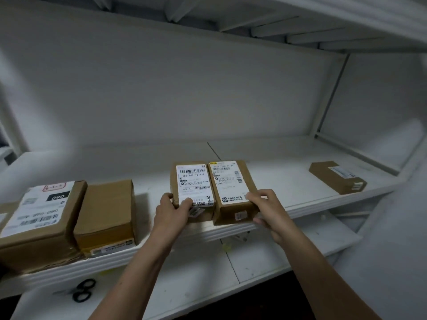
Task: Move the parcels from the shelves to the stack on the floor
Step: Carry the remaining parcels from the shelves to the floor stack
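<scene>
Head view only. Two small cardboard parcels sit side by side, touching, at the front edge of the middle shelf [288, 188], just below frame centre at about 6 o'clock. Left hand [172, 210] grips the left parcel [193, 181] at its near-left corner, fingers curled round the side, thumb on the label. Right hand [265, 209] grips the right parcel [233, 181] at its near-right corner, fingers bent over the top, thumb at the front edge below. Looks like squeezing both together to lift as one block. Judgement: small, stiff, taped board, probably light; the labels look slick, so better to bear on the bare board sides and press inward, or the pair may split at the seam between them. Contents: boxes sealed, can't tell what's inside. Also on the shelf: a big labelled box [41, 211] and a plain box [108, 211], both at 9 o'clock from the pair, and a flat parcel [337, 177] well apart at 3 o'clock. Lower shelf [184, 285] holds black scissors [83, 290] at 7 o'clock. Floor stack not in view.
</scene>
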